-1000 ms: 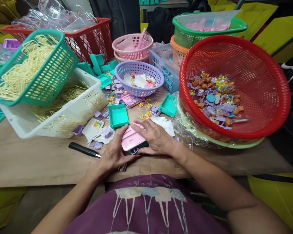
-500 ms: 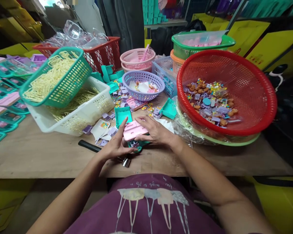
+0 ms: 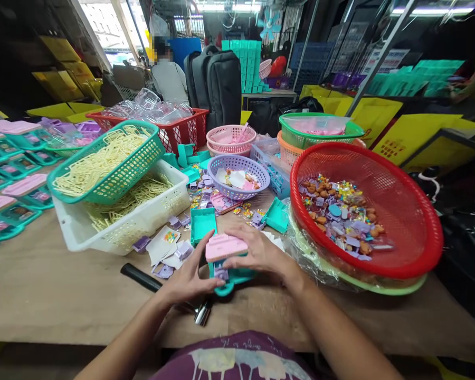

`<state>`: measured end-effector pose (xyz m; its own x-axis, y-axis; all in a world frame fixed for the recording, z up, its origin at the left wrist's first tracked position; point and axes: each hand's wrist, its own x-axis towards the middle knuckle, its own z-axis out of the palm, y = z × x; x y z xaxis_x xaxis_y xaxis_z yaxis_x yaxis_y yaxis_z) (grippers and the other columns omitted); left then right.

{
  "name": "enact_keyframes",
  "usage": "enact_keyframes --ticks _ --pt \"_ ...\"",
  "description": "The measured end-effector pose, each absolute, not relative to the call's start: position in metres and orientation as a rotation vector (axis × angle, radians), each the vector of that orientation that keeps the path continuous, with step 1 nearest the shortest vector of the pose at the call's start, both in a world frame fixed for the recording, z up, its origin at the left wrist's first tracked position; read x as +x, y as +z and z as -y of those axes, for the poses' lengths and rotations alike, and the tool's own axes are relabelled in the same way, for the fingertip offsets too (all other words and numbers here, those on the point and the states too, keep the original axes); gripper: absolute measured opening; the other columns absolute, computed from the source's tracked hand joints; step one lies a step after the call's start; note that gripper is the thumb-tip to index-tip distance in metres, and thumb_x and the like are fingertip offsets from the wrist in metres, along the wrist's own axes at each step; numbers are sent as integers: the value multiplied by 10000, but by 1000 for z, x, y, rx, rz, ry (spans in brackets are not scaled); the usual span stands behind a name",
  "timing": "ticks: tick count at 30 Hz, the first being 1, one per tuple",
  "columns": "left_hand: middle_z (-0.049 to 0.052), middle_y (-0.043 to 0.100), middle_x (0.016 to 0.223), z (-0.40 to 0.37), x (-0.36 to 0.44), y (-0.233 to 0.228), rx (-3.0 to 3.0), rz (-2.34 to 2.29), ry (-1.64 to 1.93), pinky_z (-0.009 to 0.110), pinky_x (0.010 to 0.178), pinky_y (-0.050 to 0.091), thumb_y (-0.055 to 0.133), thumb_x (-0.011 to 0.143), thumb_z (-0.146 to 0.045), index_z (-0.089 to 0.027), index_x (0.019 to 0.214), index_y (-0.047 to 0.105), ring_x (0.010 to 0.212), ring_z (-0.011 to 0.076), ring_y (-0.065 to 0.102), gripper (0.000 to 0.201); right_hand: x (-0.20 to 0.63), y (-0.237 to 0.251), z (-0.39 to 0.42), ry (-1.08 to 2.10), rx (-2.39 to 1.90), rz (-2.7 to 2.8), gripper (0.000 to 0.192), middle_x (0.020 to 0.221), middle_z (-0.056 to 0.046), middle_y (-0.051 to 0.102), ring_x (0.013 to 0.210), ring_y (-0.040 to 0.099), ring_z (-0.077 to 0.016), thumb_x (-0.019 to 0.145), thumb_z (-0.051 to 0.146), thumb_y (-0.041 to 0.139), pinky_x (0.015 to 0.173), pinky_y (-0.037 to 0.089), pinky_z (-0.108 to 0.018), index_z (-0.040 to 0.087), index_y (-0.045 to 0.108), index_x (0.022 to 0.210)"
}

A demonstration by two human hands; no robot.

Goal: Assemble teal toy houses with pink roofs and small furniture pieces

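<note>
Holding the toy case (image 3: pixel 226 261) at the lower centre of the frame, you had both hands on it: your left hand (image 3: pixel 190 279) cupped its left side with the fingers spread and the thumb under the teal base, and your right hand (image 3: pixel 257 253) lay over the right edge with the fingers curled against the pink lid. The case sat low over the wooden table (image 3: pixel 43 295), just in front of your body; whether it touched the board could not be told.

Handling judgement: the case looked like thin moulded plastic, light and stiff, with a smooth and probably slippery skin. The pink lid appeared only partly seated on the teal base, so a grip on both long edges, as you had, was likely the safest hold; squeezing the lid centre risked flexing it.

Around your hands lay loose purple pieces (image 3: pixel 182 248) and paper cards, an open teal tray (image 3: pixel 202 224) just behind the case, and a black-handled tool (image 3: pixel 140 277) at lower left. A large red basket (image 3: pixel 399 195) of small parts stood at right, and a teal basket (image 3: pixel 106 163) of pale yellow pieces rested tilted on a white basket (image 3: pixel 114 232) at left.

The room behind was a crowded workshop, with another person at the upper centre-left.
</note>
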<state>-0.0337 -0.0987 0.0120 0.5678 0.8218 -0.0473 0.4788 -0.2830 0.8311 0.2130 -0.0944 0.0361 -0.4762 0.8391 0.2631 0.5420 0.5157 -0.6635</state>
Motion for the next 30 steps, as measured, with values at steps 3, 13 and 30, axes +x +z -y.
enact_keyframes --ticks 3,13,30 --pt "171 279 1592 109 -32 6 2038 -1041 444 526 1167 318 777 720 -508 -245 1566 -41 1428 356 358 1206 215 28 112 720 -1135 2174 1073 1370 -155 500 1263 517 -310 531 673 837 1070 438 -451 202 470 1422" --pt "140 527 1407 99 -26 -40 2284 -995 670 520 946 564 711 763 -386 -333 1545 80 1185 357 619 1006 211 -19 118 363 -1152 2140 987 1377 -156 488 1245 518 -281 604 729 759 1066 452 -418 225 469 1401" --pt "146 697 1156 72 65 75 3162 -459 504 475 847 581 571 751 -290 -214 1168 640 1031 367 668 429 236 71 186 -272 -1528 2129 245 1177 -105 616 1012 587 -220 993 241 410 795 546 -327 149 604 1111"
